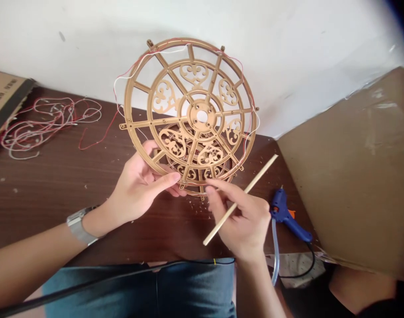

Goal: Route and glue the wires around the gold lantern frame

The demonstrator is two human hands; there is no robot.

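Note:
My left hand (140, 183) grips the lower left rim of a round gold openwork frame (202, 128), thumb on the front and fingers behind. The frame is tilted up toward me, with spokes and scroll ornaments. Thin red and white wires (243, 70) run along its rim, and some loops stand off it. In my right hand (244, 221) a thin wooden stick (260, 176) is held across the fingers. That hand's index fingertip touches the lower rim, near a wire. A second similar gold frame (202, 194) shows below and behind the first, partly hidden.
A tangle of red and white wires (49, 123) lies on the dark table (72, 190) at left. A blue glue gun (286, 216) with a clear glue stick and black cord rests at right. Cardboard (354, 168) stands at right; a box (6, 99) sits far left.

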